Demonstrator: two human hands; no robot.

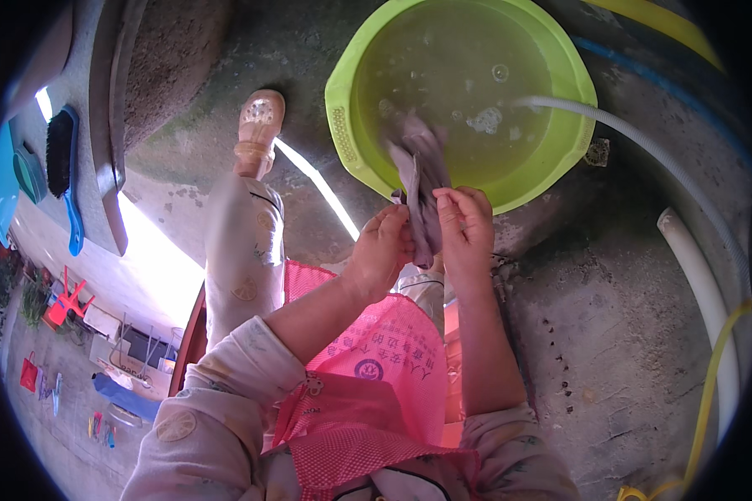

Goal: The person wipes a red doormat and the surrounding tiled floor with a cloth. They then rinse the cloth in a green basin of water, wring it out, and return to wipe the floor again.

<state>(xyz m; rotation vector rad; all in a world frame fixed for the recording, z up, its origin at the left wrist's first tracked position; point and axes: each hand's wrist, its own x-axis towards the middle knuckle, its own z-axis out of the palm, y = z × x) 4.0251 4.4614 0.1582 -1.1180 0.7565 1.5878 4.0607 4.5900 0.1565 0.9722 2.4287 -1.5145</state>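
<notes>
A wet purple-grey cloth [421,181] hangs from both hands, its far end dipping into cloudy water in a lime-green plastic basin [341,125]. My left hand [385,247] grips the cloth's left edge between thumb and fingers, just outside the basin's near rim. On the other side, my right hand [467,228] pinches the cloth's right edge, close to the rim. A grey corrugated hose [608,119] crosses the right rim, its end at the water. Bubbles and some foam float on the surface. A pink apron [376,351] covers the lap.
A blue-handled brush [72,181] and a green dish [30,174] lie on a ledge at the left. A white pipe [695,275] and a yellow hose [708,382] run along the concrete floor at the right. A small drain grate [597,152] sits beside the basin.
</notes>
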